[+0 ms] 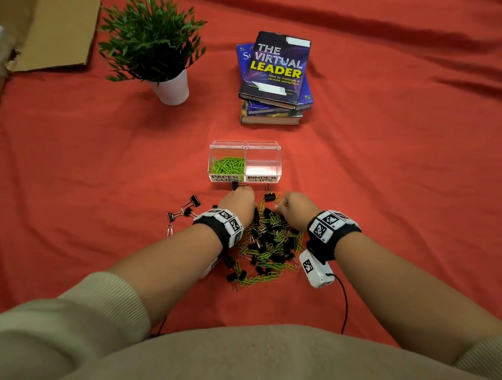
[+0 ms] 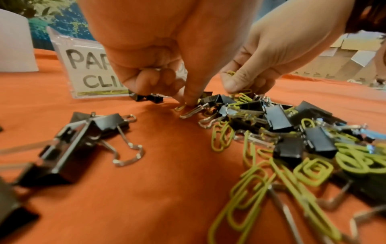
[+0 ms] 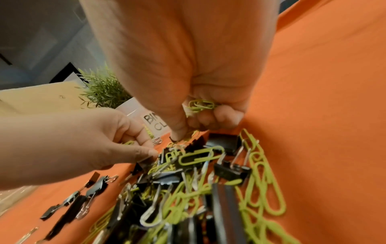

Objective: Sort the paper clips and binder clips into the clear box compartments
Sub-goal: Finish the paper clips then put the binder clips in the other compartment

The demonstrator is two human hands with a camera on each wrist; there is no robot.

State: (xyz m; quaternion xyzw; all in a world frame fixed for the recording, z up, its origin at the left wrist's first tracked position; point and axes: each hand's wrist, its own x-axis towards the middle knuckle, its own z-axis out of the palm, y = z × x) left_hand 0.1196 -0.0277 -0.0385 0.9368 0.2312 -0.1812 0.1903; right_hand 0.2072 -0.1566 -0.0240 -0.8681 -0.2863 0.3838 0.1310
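**Both hands working the clip pile**

Red cloth (image 1: 392, 169) is covering the whole work surface, with a flattened cardboard sheet (image 1: 57, 22) lying at its far left edge. Behind the work area a stack of books (image 1: 275, 79) and a potted plant (image 1: 153, 43) are standing well apart from each other. Nearer the person, the clear box (image 1: 245, 145) is sitting upright; its left compartment, labelled PAPER CLIPS, is holding green paper clips (image 1: 228, 165), while the right one, labelled BINDER CLIPS, is showing none.

Just in front of the box, a mixed pile (image 1: 270, 244) of black binder clips and green paper clips is lying on the cloth, with a few loose binder clips (image 1: 185, 208) scattered to its left.

Both forearms are reaching forward over the pile, palms turned down. The left hand (image 1: 238, 202) is curling its fingers, thumb and forefinger tips pinching down at the pile's far edge. The right hand (image 1: 294, 207) is bunching several green clips (image 3: 200, 104) in its curled fingers while its thumb is pressing into the pile.
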